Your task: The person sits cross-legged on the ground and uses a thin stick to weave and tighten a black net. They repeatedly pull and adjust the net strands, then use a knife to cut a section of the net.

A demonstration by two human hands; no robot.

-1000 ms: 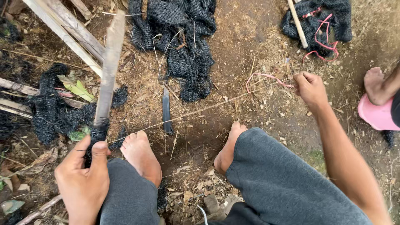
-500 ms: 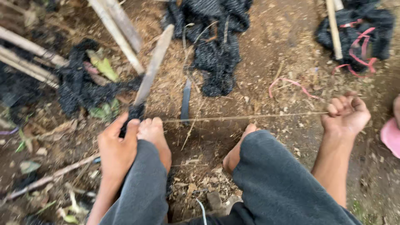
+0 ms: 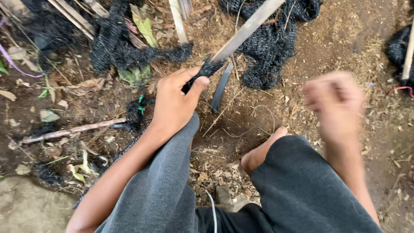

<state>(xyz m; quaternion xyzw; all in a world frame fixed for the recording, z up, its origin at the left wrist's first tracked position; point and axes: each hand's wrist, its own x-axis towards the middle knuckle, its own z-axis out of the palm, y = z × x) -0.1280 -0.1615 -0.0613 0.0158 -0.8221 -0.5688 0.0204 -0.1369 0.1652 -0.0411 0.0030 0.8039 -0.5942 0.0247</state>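
My left hand (image 3: 174, 101) grips the black-wrapped end of a long flat bamboo slat (image 3: 248, 28) that slants up to the top right. My right hand (image 3: 334, 101) is motion-blurred above my right knee; I cannot tell whether it holds anything. A dark flat blade-like strip (image 3: 221, 87) lies on the soil just right of my left hand. Grey trousers cover both knees, and my bare right foot (image 3: 261, 152) rests on the dirt between them.
Clumps of black netting (image 3: 129, 49) (image 3: 269, 51) lie on the soil ahead. Pale bamboo slats (image 3: 177, 19) sit at the top, a thin stick (image 3: 71, 129) lies at the left, and more netting with a slat (image 3: 405, 51) is at the right edge.
The view has swung right and closer. My right hand has pulled back from the stretched thin fibre towards my knee and is now blurred. My left hand keeps its grip on the slat.
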